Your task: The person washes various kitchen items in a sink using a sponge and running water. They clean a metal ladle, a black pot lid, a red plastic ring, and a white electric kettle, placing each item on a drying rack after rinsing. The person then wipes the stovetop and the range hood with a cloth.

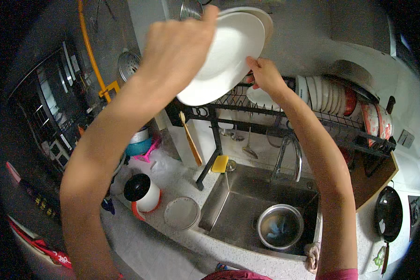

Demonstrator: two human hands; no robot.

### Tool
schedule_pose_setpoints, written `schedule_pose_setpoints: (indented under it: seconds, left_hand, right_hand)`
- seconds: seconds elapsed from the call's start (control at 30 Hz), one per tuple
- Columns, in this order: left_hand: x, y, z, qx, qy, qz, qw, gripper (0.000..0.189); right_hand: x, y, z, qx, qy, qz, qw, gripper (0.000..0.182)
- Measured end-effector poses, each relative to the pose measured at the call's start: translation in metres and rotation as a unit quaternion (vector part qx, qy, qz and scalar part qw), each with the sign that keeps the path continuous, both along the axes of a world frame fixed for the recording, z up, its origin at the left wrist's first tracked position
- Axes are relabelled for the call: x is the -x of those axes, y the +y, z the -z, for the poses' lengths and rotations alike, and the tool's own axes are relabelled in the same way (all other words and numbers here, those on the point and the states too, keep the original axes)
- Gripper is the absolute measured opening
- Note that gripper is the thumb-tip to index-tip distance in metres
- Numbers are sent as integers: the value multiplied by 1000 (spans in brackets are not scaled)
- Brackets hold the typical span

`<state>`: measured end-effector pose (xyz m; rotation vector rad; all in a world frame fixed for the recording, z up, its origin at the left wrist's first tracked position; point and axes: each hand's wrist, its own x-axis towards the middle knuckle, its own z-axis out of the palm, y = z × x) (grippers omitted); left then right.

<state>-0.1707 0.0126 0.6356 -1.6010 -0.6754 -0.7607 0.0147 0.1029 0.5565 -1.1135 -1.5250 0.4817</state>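
Both hands are raised at the top of the view, over the left end of a black dish rack [339,122]. My left hand [182,49] grips a white oval plate [231,52] by its left edge; most of its fingers are hidden. On the plate's lower right side my right hand [264,73] holds the rim, thumb on the near face. Another pale dish [267,24] shows just behind that plate; whether a hand holds it too, I cannot tell. Upright plates [322,94] and red-patterned bowls [374,122] fill the rack's right part.
Below the rack lies a steel sink [238,210] with a metal bowl [280,226] and a faucet [295,157]. A yellow sponge [219,163] sits at its back left corner. Left are a plate [182,213] and a white container [148,197]; right, a frying pan [389,213].
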Motion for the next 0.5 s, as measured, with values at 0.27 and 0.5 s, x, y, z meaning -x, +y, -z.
schedule_pose_setpoints:
  seconds: [0.27, 0.5]
  left_hand:
    - [-47, 85, 22, 46, -21, -19, 999, 10]
    - [-52, 134, 37, 58, -45, -78, 994, 29]
  right_hand:
    - [-41, 105, 7, -20, -116, -70, 991, 30]
    - [-39, 98, 6, 134, -172, 16, 976, 29]
